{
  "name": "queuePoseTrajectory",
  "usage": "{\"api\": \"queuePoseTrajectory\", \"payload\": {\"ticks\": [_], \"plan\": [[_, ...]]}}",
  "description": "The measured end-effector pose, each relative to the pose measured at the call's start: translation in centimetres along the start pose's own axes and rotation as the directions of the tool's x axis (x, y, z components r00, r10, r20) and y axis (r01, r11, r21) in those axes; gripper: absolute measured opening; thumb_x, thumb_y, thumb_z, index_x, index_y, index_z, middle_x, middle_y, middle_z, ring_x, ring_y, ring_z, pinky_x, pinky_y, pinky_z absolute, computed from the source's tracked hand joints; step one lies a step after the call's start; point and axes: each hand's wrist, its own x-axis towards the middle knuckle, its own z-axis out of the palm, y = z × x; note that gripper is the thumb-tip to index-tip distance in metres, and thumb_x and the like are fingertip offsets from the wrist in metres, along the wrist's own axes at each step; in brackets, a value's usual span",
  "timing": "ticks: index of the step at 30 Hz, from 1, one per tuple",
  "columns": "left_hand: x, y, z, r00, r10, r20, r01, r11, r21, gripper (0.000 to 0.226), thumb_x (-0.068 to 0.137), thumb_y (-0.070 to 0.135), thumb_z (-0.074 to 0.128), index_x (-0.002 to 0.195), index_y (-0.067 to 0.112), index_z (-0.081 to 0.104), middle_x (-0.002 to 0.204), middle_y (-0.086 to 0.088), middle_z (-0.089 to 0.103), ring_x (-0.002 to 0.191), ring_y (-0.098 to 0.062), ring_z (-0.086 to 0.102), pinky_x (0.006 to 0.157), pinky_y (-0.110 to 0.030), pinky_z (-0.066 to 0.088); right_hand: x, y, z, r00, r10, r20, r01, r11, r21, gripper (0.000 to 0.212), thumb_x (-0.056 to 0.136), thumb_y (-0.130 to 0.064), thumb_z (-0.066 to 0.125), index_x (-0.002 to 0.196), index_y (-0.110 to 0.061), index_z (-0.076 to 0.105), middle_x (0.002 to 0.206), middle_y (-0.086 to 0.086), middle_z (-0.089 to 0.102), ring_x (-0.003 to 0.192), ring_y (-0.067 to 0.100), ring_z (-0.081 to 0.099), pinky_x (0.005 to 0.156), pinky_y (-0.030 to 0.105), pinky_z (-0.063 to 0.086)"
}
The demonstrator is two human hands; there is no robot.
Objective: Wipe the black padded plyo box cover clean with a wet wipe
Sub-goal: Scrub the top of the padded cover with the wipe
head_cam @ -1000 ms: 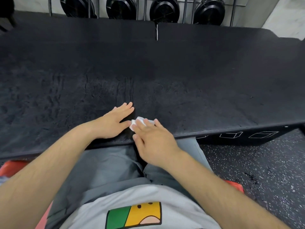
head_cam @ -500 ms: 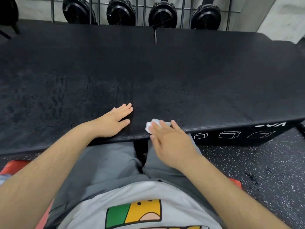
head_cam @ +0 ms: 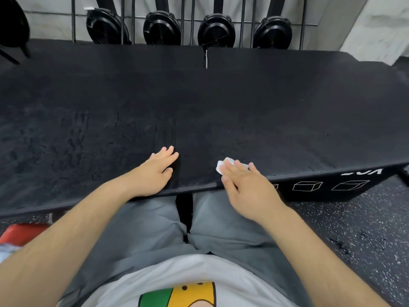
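Note:
The black padded plyo box cover [head_cam: 243,103] fills the middle of the head view, its near edge at my lap. My left hand [head_cam: 155,171] rests flat on the cover near that edge, fingers straight. To its right, my right hand [head_cam: 245,185] presses a small white wet wipe [head_cam: 222,166] flat against the cover by the near edge; only the wipe's left end and a sliver past my fingers show.
Several black round fan-like units [head_cam: 161,27] hang on a metal rack behind the cover. A speckled rubber floor [head_cam: 354,229] lies to the right. The box's front side [head_cam: 309,187] carries white cube drawings. A red object [head_cam: 20,233] sits low on the left.
My right hand has slid the wipe to the right along the cover's near edge, away from my left hand. My left hand has stayed in place.

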Motion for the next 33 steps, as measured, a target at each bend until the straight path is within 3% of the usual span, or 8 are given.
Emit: {"api": "queuePoseTrajectory", "payload": {"ticks": [5, 7, 10, 12, 15, 18, 22, 33], "plan": [[0.2, 3.8, 2.1, 0.989, 0.146, -0.035, -0.147, 0.989, -0.014, 0.057, 0.104, 0.025, 0.048, 0.157, 0.022, 0.027, 0.164, 0.012, 0.008, 0.15, 0.001, -0.002, 0.115, -0.01, -0.005, 0.0, -0.9, 0.4, 0.998, -0.044, -0.043, 0.045, 0.999, 0.029, 0.041, 0.108, -0.032, 0.019, 0.143, -0.025, 0.04, 0.147, -0.01, 0.037, 0.139, 0.016, 0.029, 0.117, 0.031, 0.016], [0.1, 5.0, 2.4, 0.973, 0.193, -0.125, -0.19, 0.981, 0.036, 0.058, 0.1, 0.034, 0.056, 0.154, 0.026, 0.036, 0.161, 0.015, 0.022, 0.149, 0.002, 0.01, 0.12, -0.015, 0.007, 0.0, -0.9, 0.2, 0.998, -0.022, -0.065, 0.026, 0.998, 0.059, 0.043, 0.109, -0.033, 0.015, 0.141, -0.026, 0.043, 0.143, -0.011, 0.041, 0.137, 0.015, 0.033, 0.115, 0.03, 0.018], [0.1, 6.5, 3.2, 0.953, 0.29, -0.092, -0.278, 0.953, 0.12, 0.07, 0.092, 0.046, 0.065, 0.153, 0.034, 0.035, 0.157, 0.019, 0.031, 0.148, 0.0, 0.02, 0.119, -0.025, 0.026, 0.1, -0.9, 0.0, 0.992, -0.016, -0.128, 0.03, 0.994, 0.109, 0.037, 0.11, -0.031, 0.022, 0.131, -0.024, 0.052, 0.123, -0.014, 0.051, 0.117, 0.012, 0.045, 0.109, 0.029, 0.029], [0.2, 6.9, 3.5, 0.946, 0.307, -0.105, -0.282, 0.938, 0.199, 0.071, 0.09, 0.044, 0.067, 0.152, 0.032, 0.035, 0.156, 0.017, 0.032, 0.146, -0.004, 0.023, 0.114, -0.024, 0.032, 0.4, -0.7, -0.1, 0.988, -0.027, -0.153, 0.047, 0.991, 0.128, 0.026, 0.108, -0.024, 0.032, 0.116, -0.022, 0.057, 0.101, -0.017, 0.047, 0.095, 0.009, 0.044, 0.094, 0.033, 0.045], [0.7, 6.6, 3.9, 0.923, 0.35, -0.159, -0.297, 0.912, 0.283, 0.063, 0.086, 0.036, 0.072, 0.143, 0.023, 0.046, 0.147, 0.01, 0.042, 0.135, -0.011, 0.037, 0.103, -0.03, 0.044, 1.7, -0.4, -0.3, 0.993, 0.039, -0.108, -0.027, 0.993, 0.111, 0.02, 0.097, -0.007, 0.047, 0.096, -0.024, 0.057, 0.087, -0.01, 0.049, 0.091, 0.016, 0.045, 0.07, 0.042, 0.054], [1.0, 6.4, 4.2, 0.894, 0.416, -0.168, -0.322, 0.855, 0.407, 0.056, 0.073, 0.027, 0.078, 0.124, 0.013, 0.059, 0.121, 0.0, 0.058, 0.106, -0.021, 0.057, 0.077, -0.036, 0.055, 2.7, -0.3, -0.2, 0.993, 0.103, -0.061, -0.091, 0.982, 0.166, 0.021, 0.093, -0.005, 0.048, 0.088, -0.022, 0.06, 0.097, -0.003, 0.061, 0.103, 0.023, 0.051, 0.076, 0.046, 0.055], [1.5, 6.5, 4.7, 0.84, 0.508, -0.192, -0.339, 0.767, 0.545, 0.041, 0.059, 0.012, 0.074, 0.098, 0.012, 0.063, 0.09, 0.0, 0.054, 0.075, -0.018, 0.048, 0.054, -0.031, 0.044, 2.5, 0.1, 0.2, 0.984, 0.071, -0.161, -0.031, 0.971, 0.238, 0.02, 0.1, -0.015, 0.053, 0.092, -0.018, 0.071, 0.099, -0.007, 0.067, 0.103, 0.02, 0.05, 0.079, 0.044, 0.054], [1.0, 5.7, 2.0, 0.745, 0.64, -0.189, -0.469, 0.703, 0.534, 0.021, 0.06, 0.005, 0.08, 0.076, 0.01, 0.066, 0.071, -0.001, 0.053, 0.061, -0.02, 0.049, 0.042, -0.03, 0.042, 3.2, -0.1, -1.5, 0.987, 0.061, -0.148, -0.015, 0.956, 0.295, 0.023, 0.103, -0.025, 0.052, 0.088, -0.022, 0.07, 0.093, -0.009, 0.066, 0.103, 0.02, 0.053, 0.087, 0.034, 0.046]]}}
